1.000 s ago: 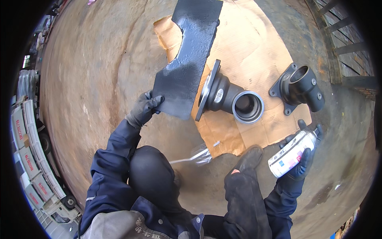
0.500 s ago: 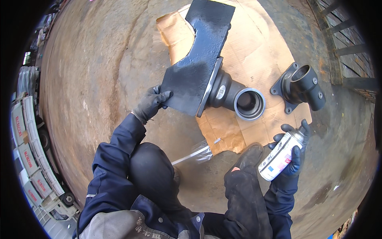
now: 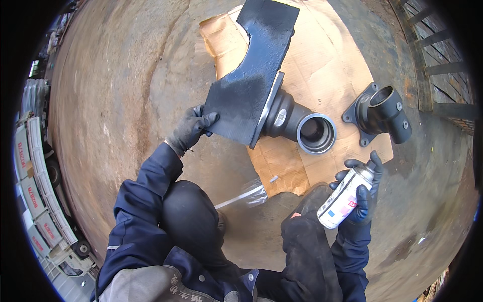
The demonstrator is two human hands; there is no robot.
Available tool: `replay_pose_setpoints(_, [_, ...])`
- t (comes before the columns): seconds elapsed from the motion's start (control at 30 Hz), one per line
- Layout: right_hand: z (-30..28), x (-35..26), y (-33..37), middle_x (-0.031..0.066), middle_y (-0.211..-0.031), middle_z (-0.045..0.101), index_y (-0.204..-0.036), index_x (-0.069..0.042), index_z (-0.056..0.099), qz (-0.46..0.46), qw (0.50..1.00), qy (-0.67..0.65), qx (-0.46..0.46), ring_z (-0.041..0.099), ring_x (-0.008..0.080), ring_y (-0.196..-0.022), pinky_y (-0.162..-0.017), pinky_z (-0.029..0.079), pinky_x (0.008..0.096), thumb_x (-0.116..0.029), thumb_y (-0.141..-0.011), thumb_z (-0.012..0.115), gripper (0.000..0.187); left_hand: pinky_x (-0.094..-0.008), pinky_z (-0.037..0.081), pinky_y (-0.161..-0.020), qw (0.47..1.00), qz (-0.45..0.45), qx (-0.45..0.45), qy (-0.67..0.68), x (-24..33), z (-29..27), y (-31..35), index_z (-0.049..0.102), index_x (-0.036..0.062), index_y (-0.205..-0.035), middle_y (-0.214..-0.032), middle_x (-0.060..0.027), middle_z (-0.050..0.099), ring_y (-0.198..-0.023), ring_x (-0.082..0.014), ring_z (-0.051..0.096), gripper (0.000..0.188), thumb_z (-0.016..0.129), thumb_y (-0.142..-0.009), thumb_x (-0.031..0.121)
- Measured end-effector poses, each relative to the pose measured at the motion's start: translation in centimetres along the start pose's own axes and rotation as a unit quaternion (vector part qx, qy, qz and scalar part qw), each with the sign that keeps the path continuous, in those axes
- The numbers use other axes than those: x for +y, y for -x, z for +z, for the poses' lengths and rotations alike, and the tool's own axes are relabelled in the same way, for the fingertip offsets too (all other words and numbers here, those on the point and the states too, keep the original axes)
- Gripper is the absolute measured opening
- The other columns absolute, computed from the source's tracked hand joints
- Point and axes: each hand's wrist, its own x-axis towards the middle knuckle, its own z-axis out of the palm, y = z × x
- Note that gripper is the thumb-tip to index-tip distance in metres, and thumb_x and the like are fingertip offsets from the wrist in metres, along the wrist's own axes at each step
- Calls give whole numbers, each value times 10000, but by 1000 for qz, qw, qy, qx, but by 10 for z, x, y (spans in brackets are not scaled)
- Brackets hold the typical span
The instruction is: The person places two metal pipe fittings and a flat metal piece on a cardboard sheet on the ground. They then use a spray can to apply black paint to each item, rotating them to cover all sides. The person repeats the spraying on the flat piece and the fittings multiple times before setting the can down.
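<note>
My left hand (image 3: pixel 188 132), in a dark glove, pinches the lower left corner of a notched flat black plate (image 3: pixel 246 83). The plate stays raised at an angle beside a black flanged pipe fitting (image 3: pixel 288 117) with a small pale label and a bare metal ring round its open mouth. My right hand (image 3: pixel 366 199), gloved too, is wrapped round a white spray can (image 3: pixel 343 200). The can leans with its top up and to the right, and its nozzle is partly hidden by my fingers.
Under the parts lies a brown cardboard sheet (image 3: pixel 327 65). A second black flanged pipe fitting (image 3: pixel 385 113) stands on its right side. Clear plastic wrap (image 3: pixel 255 194) lies by my shoes. Metal rails (image 3: pixel 437 65) line the right; a white truck (image 3: pixel 45 201) stands far left.
My right hand has shifted slightly left with the spray can. My left hand keeps its hold, and the plate and fitting have barely moved.
</note>
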Motion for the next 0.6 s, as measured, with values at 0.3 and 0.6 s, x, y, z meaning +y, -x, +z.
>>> replay_pose_setpoints(0.3, [4, 7, -2, 205, -1330, 653, -1653, -191, 398, 35, 999, -12, -16, 762, 278, -1060, -855, 701, 417, -284, -904, 869, 889, -246, 487, -611, 1000, 7, -3, -13, 7, 0, -4, 726, 39, -1140, -841, 17, 692, -675, -59, 593, 338, 785, -1035, 354])
replay_pose_setpoints(0.6, [9, 8, -5, 199, -1317, 642, -1664, -191, 390, 56, 998, 4, -17, 751, 274, -1071, -880, 688, 413, -271, -922, 838, 869, -242, 496, -620, 1000, 2, -4, -16, 12, 0, -6, 732, 41, -1153, -858, 20, 697, -698, -53, 603, 338, 784, -1036, 353])
